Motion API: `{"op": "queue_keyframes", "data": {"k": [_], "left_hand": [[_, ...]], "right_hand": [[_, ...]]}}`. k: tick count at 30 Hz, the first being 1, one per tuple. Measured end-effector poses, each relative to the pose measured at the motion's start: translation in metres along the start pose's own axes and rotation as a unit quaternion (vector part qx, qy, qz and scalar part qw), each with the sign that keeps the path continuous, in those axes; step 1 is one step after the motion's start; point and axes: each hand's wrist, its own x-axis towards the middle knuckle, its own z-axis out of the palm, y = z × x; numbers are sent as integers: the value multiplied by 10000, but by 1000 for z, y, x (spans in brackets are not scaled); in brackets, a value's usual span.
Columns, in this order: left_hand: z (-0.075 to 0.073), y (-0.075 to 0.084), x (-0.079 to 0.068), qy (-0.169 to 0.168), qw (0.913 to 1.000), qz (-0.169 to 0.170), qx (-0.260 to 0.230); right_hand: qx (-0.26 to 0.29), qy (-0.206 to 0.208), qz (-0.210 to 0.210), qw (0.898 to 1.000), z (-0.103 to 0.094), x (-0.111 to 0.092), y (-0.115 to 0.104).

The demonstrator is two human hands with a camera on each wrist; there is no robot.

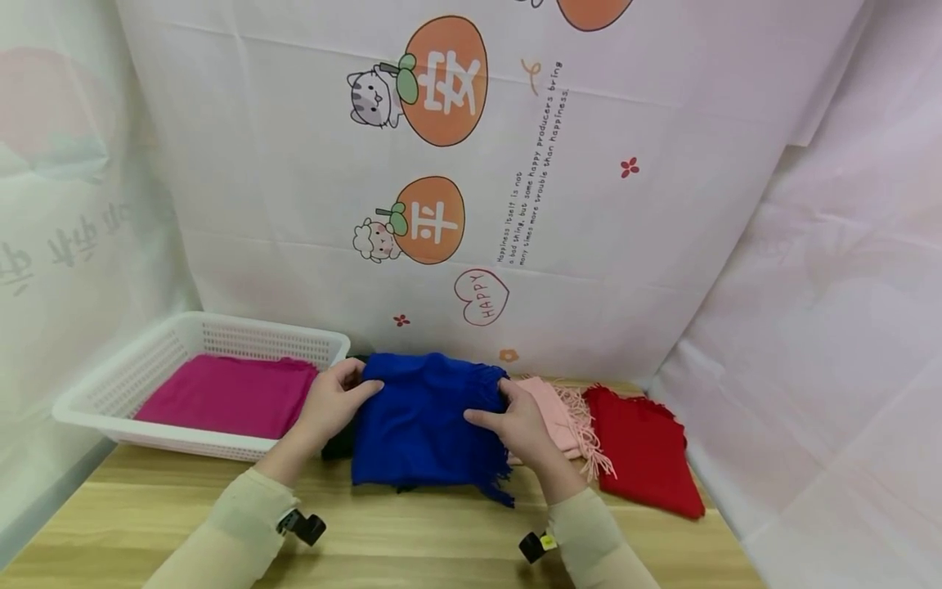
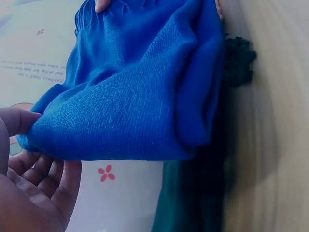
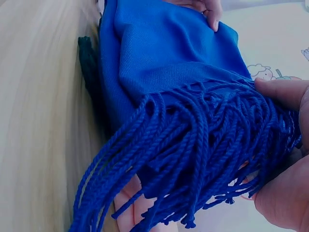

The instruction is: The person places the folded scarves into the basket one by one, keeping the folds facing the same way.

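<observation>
A folded blue scarf (image 1: pixel 430 425) with a fringe along its right end is held up between both hands. My left hand (image 1: pixel 337 399) pinches its left edge, thumb on top and fingers beneath, as the left wrist view shows. On the fringed side my right hand (image 1: pixel 521 421) grips the scarf's far right corner, its thumb over the cloth. The twisted tassels (image 3: pixel 193 145) hang down in the right wrist view. Beneath the blue scarf lies a dark green scarf (image 2: pixel 188 193), mostly hidden, its tasselled end (image 2: pixel 240 62) on the table.
At the left stands a white plastic basket (image 1: pixel 88 413) holding a folded magenta scarf (image 1: pixel 231 394). To the right lie a pink fringed scarf (image 1: pixel 548 413) and a folded red scarf (image 1: pixel 648 450). A printed white cloth (image 1: pixel 589 245) hangs behind the wooden table (image 1: pixel 412 540).
</observation>
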Motion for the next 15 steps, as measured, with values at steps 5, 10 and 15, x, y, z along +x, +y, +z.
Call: {"op": "queue_keyframes", "data": {"k": [5,10,15], "left_hand": [[-10,4,0,134,9998,79,111],[-21,11,-2,225,9997,12,78],[-30,13,-3,217,9997,-33,124]], "right_hand": [[118,-82,-70,9999,4,3,-7],[155,-127,-107,9997,9,6,-13],[118,-26,-112,9999,16,7,-20]]}}
